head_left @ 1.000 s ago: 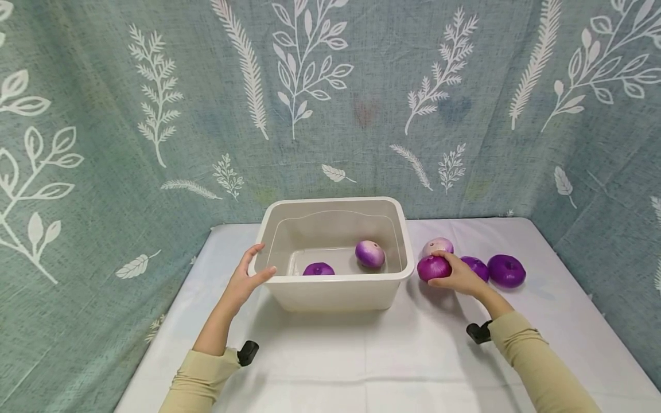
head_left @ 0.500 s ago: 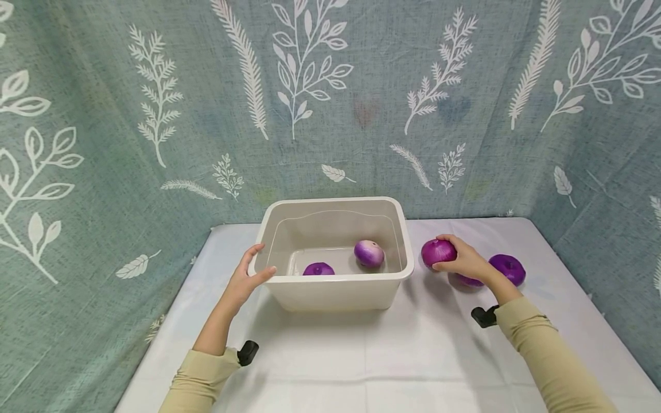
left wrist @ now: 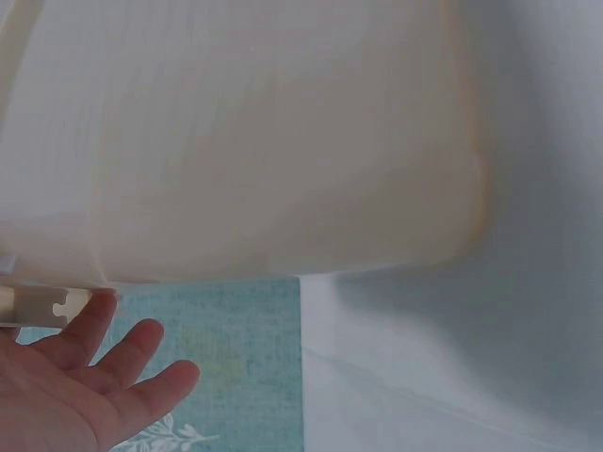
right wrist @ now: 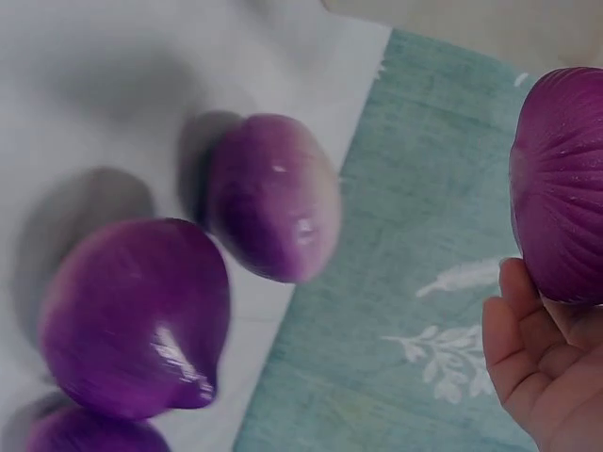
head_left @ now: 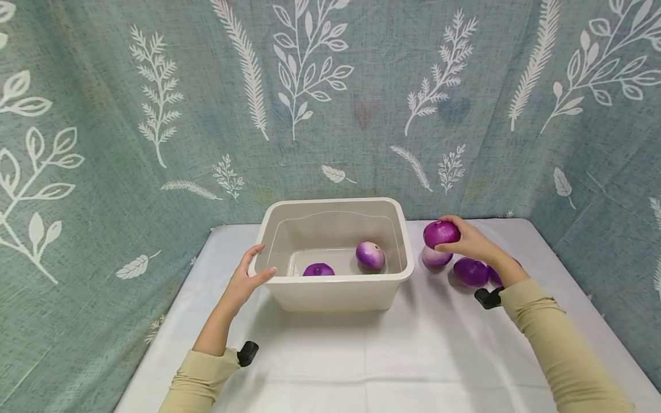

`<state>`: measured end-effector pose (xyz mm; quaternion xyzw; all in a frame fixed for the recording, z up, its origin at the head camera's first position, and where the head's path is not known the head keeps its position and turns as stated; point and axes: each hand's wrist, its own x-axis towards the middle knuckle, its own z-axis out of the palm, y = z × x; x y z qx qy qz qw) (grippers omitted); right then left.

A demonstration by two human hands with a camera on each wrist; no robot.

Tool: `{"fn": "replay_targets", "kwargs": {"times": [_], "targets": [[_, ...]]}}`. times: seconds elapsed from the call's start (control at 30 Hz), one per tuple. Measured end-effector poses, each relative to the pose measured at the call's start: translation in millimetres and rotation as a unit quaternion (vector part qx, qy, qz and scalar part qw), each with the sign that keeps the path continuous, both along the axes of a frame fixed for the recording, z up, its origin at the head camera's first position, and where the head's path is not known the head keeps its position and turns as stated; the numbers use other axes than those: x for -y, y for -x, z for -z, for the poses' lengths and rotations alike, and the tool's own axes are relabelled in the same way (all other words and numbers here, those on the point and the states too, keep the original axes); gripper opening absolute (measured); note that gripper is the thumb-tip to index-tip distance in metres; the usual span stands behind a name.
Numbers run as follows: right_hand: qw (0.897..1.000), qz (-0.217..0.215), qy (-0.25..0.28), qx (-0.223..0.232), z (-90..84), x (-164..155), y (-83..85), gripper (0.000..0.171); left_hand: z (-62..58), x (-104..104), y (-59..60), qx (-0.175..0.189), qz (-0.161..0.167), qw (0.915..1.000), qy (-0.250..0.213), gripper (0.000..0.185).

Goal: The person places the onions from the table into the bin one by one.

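In the head view my right hand (head_left: 470, 244) grips a ridged magenta red onion (head_left: 440, 234) above the table. That red onion (right wrist: 565, 184) fills the right edge of the right wrist view, fingertips against its underside. Just below it lies a purple-and-white onion (head_left: 436, 256), beside a glossy purple onion (head_left: 471, 272). My left hand (head_left: 242, 285), fingers spread and thumb at the front, rests on the left corner of a grey-white plastic bin (head_left: 330, 292). The left wrist view shows that hand's fingers (left wrist: 141, 353) loosely extended by the rim.
Inside the bin sit a purple-and-white onion (head_left: 370, 256) and a purple onion (head_left: 318, 269). One more purple onion (head_left: 494, 277) is partly hidden behind my right wrist. A white cloth covers the table (head_left: 361, 355); a patterned green curtain (head_left: 330, 115) stands close behind.
My right hand has lifted the red onion up and slightly right, away from beside the bin. The purple-and-white onion under it shows again. The left hand and bin have not moved.
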<state>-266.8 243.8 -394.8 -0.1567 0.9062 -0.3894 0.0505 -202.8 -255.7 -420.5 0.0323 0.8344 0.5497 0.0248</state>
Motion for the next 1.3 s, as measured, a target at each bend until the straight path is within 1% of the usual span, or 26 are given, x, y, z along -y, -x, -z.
{"fn": "replay_targets", "kwargs": {"times": [0.13,0.37,0.57,0.73,0.97,1.3], "targets": [[1.000,-0.007,0.001,-0.007,-11.1,2,3.4,0.072,0.6,0,0.4,-0.003,0.000,1.0000,-0.001,0.072],[1.000,-0.002,-0.020,-0.014,-31.4,9,8.9,0.072,2.8,1,0.8,0.000,-0.002,1.0000,0.001,0.072],[1.000,-0.014,-0.020,-0.019,-47.0,16,14.9,0.072,3.4,1,1.1,-0.003,-0.002,1.0000,0.001,0.072],[0.999,-0.022,-0.012,-0.022,-56.1,24,20.1,0.073,2.5,0,0.7,-0.003,-0.001,1.0000,-0.001,0.072],[0.998,-0.041,-0.009,-0.043,-68.6,40,26.6,0.071,1.0,0,-0.2,0.001,-0.002,1.0000,-0.002,0.072],[0.998,-0.045,0.001,-0.052,-83.2,70,33.4,0.068,2.2,0,1.8,-0.002,-0.004,1.0000,-0.004,0.072]]}}
